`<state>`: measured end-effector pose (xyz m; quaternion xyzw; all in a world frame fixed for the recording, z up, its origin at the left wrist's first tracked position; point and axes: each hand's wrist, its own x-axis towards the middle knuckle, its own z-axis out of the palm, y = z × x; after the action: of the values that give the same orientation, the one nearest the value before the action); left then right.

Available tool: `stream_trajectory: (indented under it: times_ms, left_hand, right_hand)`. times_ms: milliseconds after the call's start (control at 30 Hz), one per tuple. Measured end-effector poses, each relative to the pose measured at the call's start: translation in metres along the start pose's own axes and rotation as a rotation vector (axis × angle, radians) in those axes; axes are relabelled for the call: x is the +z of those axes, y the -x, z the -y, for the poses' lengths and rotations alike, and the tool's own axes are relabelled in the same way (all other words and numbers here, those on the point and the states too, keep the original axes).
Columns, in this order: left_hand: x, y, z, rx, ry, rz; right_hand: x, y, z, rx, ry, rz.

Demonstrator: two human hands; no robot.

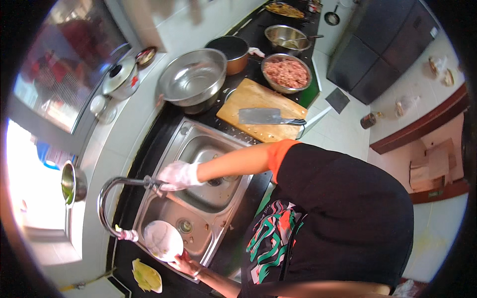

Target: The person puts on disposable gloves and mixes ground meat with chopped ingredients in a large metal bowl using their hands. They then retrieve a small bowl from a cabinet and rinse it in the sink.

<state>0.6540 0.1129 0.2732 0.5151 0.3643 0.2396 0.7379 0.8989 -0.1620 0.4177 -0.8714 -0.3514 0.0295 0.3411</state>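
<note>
My left hand (185, 264), bare with a band at the wrist, grips the rim of a white bowl (163, 241) tilted over the near basin of the steel sink (218, 233). Small bits cling inside the bowl. In a whitish glove, my right hand (179, 176) reaches across the sink and closes on the lever of the chrome faucet (103, 198). Its fingertips are partly hidden. The faucet's spout end (128, 235) hangs just beside the bowl; I cannot tell whether water runs.
A cleaver (261, 116) lies on a wooden board (238, 107) beyond the sink. Around it stand a large steel bowl (194, 74), a dark pot (231, 52) and a bowl of minced meat (287, 73). Pale green leaves (146, 275) lie near the sink's corner. A lidded pot (120, 77) occupies the sill.
</note>
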Motion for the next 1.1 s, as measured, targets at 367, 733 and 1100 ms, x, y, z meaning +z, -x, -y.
stream_trajectory:
  times_ms: [367,733,1100]
  left_hand:
    - [0.2,0.159,-0.019,-0.045,-0.221,0.487]
    - [0.431,0.274,0.056,-0.436,-0.109,0.853]
    - [0.607,0.267,0.102,-0.7,-0.162,0.88]
  right_hand:
    - [-0.154,0.301,-0.138,0.807,-0.764,-0.157]
    - [-0.257,0.481,-0.308,1.116,-0.905,-0.525]
    - [-0.278,0.476,-0.408,1.09,-0.997,-0.836]
